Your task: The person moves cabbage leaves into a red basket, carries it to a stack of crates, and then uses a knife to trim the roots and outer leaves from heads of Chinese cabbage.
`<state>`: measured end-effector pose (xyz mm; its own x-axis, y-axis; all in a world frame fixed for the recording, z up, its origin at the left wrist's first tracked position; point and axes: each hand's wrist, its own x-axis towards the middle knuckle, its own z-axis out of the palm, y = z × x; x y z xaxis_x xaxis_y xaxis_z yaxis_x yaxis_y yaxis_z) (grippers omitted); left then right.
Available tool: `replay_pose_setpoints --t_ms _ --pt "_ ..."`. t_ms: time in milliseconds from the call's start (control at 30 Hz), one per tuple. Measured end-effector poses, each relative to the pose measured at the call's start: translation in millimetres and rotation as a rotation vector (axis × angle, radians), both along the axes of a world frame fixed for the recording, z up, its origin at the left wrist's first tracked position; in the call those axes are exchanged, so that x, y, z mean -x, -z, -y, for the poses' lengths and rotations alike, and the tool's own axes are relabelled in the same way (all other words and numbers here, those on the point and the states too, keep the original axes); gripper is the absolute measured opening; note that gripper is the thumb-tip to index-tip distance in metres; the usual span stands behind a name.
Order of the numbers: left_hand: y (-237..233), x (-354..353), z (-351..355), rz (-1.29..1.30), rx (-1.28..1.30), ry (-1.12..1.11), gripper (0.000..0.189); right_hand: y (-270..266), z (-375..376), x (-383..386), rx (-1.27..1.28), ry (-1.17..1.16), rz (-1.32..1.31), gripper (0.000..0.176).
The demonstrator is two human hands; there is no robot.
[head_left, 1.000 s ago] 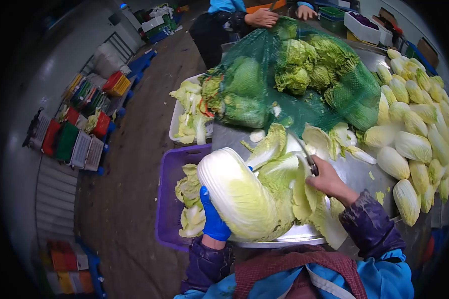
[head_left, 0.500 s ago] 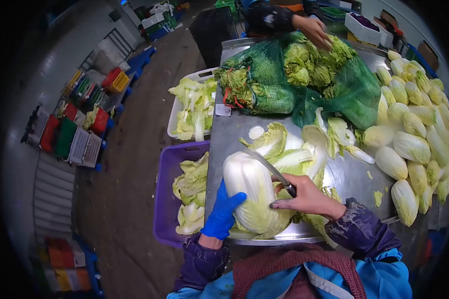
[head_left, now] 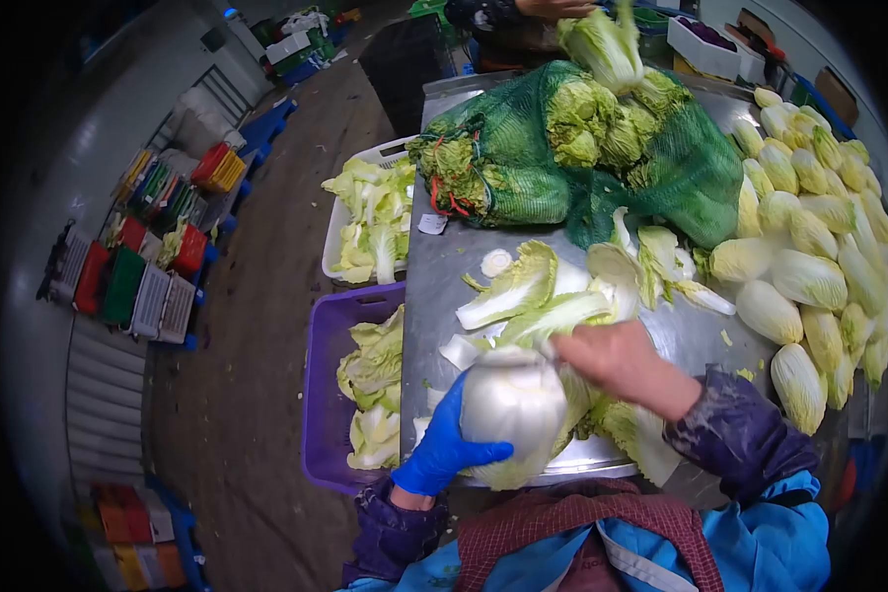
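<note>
A pale cabbage head (head_left: 513, 407) stands at the near edge of the metal table, its white cut base tilted up. My left hand (head_left: 454, 439), in a blue glove, holds it from the left side. My bare right hand (head_left: 622, 363) is closed just beyond its upper right; motion blurs it, and the knife is hardly discernible there. Loose cabbage leaves (head_left: 523, 291) lie beyond the cabbage, with a round cut slice (head_left: 495, 262) beside them. More leaves (head_left: 641, 434) lie under and right of my right wrist.
Green net bags of cabbages (head_left: 508, 148) cover the table's far side. Many trimmed cabbages (head_left: 799, 276) are piled right. A purple crate (head_left: 326, 395) and white crate (head_left: 337, 237) with leaves stand left. Across the table, a co-worker's hand (head_left: 555, 8) is near a raised cabbage (head_left: 607, 49).
The cabbage has tipped, its base now facing up more, and moved slightly nearer. My right hand has left its side. Leaves have shifted on the table. A cabbage has risen from the net across the table.
</note>
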<state>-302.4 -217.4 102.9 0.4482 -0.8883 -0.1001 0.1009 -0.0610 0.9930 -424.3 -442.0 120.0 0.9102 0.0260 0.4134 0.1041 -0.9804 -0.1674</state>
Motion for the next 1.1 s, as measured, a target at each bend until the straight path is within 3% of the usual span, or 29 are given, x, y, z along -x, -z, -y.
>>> replay_pose_setpoints --t_ms 67,100,167,200,233,267,333,367,433,467,567,600,733,800,967,1033,1100 --pt "-3.7 1.1 1.5 0.029 0.082 0.042 0.088 26.4 29.2 -0.4 -0.015 0.162 -0.308 0.011" --pt "-5.6 -0.8 3.7 0.061 0.169 0.078 0.085 30.0 28.1 2.3 -0.015 0.166 -0.306 0.011" --pt "-1.7 -1.9 8.6 -0.011 0.164 0.045 0.075 24.9 22.8 12.0 -0.396 0.133 -0.239 0.014" --pt "1.7 1.6 11.5 -0.124 0.104 0.054 0.072 6.5 11.0 10.1 -0.740 0.054 -0.337 0.020" --pt "6.3 2.7 15.7 -0.227 0.044 0.074 0.068 10.5 -1.9 9.6 -0.960 -0.040 -0.263 0.025" --pt "21.2 7.7 17.5 -0.225 -0.023 0.098 0.063 16.6 -10.1 10.5 -0.973 -0.029 -0.306 0.025" --pt "78.2 18.3 8.7 -0.580 -0.117 0.080 0.052 50.8 -16.1 18.7 -1.014 -0.039 -0.305 0.030" --pt "82.0 22.9 9.4 -0.718 -0.152 0.037 0.048 50.3 -17.6 26.4 -1.020 -0.026 -0.312 0.030" --pt "81.9 20.7 0.8 -0.895 -0.165 0.010 0.047 45.1 -21.8 40.6 -1.766 0.350 -0.369 0.036" --pt "71.0 20.2 0.3 -1.054 -0.165 -0.028 0.048 45.2 -22.1 44.0 -1.715 0.364 -0.462 0.043" --pt "41.1 17.2 7.6 -1.075 -0.123 -0.184 0.047 41.5 -44.8 42.1 -1.604 0.185 -0.427 0.049" --pt "49.5 10.8 9.5 -1.088 -0.102 -0.176 0.047 13.4 -45.5 36.2 -1.452 0.262 -0.528 0.061" --pt "47.4 9.2 16.8 -0.869 0.014 -0.275 0.048 3.6 -49.4 21.2 -1.292 0.207 -0.301 0.078" --pt "29.0 12.3 24.3 -0.556 0.110 -0.310 0.058 7.8 -46.0 17.4 -1.254 0.174 -0.253 0.077" --pt "28.1 16.5 22.4 -0.336 0.120 -0.237 0.075 -1.0 -34.9 15.5 -1.206 0.030 -0.211 0.068" --pt "29.1 19.8 20.7 -0.272 0.109 -0.182 0.080 -28.2 -30.2 14.5 -1.464 0.036 -0.585 0.066" --pt "31.3 24.7 21.1 -0.275 0.126 -0.139 0.084 -23.3 -25.7 14.0 -1.514 0.013 -0.602 0.064"
